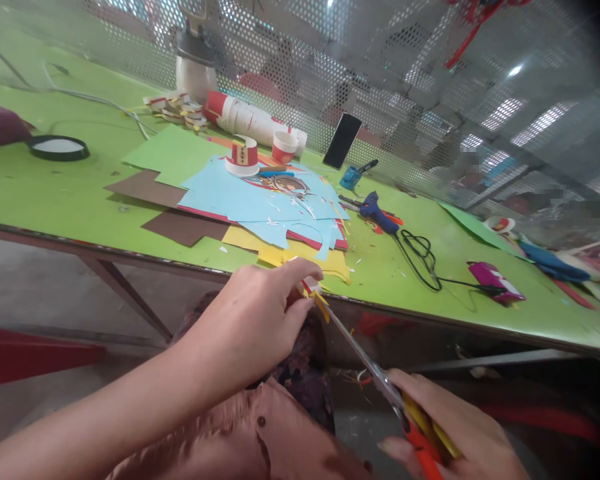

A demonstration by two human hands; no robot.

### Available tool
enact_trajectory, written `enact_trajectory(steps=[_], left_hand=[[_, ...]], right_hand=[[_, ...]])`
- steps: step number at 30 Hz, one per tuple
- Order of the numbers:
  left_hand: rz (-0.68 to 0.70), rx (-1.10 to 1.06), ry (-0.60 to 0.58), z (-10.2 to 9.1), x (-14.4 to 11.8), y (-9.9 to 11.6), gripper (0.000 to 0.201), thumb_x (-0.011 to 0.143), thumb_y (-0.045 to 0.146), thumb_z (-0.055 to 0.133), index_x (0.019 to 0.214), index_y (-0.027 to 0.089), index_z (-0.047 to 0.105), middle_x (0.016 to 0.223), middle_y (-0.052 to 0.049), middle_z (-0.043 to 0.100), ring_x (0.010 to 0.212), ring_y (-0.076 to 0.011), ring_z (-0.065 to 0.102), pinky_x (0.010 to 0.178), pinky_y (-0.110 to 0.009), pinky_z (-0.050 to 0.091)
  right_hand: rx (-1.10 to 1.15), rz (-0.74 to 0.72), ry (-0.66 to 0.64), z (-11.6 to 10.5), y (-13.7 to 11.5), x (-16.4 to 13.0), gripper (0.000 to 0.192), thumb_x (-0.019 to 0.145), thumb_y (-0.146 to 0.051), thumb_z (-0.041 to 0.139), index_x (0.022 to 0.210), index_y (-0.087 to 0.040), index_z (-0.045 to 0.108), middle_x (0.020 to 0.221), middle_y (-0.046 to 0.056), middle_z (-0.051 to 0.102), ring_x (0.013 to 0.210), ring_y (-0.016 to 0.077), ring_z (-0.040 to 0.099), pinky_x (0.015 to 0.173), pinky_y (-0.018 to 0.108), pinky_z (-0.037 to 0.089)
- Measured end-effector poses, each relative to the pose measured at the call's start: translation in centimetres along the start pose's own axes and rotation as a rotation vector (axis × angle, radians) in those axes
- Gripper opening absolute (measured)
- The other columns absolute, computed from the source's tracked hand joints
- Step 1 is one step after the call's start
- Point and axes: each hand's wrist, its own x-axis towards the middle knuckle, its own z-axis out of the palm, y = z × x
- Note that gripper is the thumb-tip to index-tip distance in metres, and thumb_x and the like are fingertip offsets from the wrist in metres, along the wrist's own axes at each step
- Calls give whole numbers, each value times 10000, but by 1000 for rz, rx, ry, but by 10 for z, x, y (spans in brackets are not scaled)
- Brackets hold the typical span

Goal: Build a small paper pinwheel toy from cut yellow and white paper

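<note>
My left hand (253, 320) pinches a small paper piece (316, 293), red, white and yellow, just below the table's front edge. My right hand (450, 430) grips scissors (375, 373) with orange and yellow handles. Their blades reach up to the paper piece and touch it. On the green table (55, 193) above lies a pile of coloured paper sheets (260, 207), blue, yellow, brown and green, with paper scraps strewn over it.
A cut paper cup (243, 157) and a red cup (284, 147) stand behind the pile, with a row of stacked cups (245, 120). A blue glue gun (377, 212) with black cord, a phone (342, 140) leaning on the mesh wall, and a tape roll (59, 147) are also there.
</note>
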Motion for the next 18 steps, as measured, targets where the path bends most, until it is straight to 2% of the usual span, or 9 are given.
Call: enact_trajectory(steps=[4,11,18], left_hand=[[4,26,4,0,-1,1,248,809,182,520,1027,255,613,697,54,691,522,-103,542,559,-218,364],[1,118,-59,-1,-2,5,261,821,185,484,1044,244,605,662,24,659,537,-127,559,516,-217,351],[47,111,-62,-2,-3,6,256,817,152,467,1016,217,614,684,7,656,540,-116,555,530,-209,368]], right_hand=[[13,24,-27,-2,-1,-1,452,734,-374,679,1124,-194,536,967,69,714,814,199,712,714,181,571],[37,41,-15,-4,-7,4,434,690,-284,676,1099,-210,550,937,62,718,797,215,713,653,189,577],[71,138,23,1,-5,-7,445,692,-345,702,1106,-218,601,1019,64,704,884,225,696,766,232,568]])
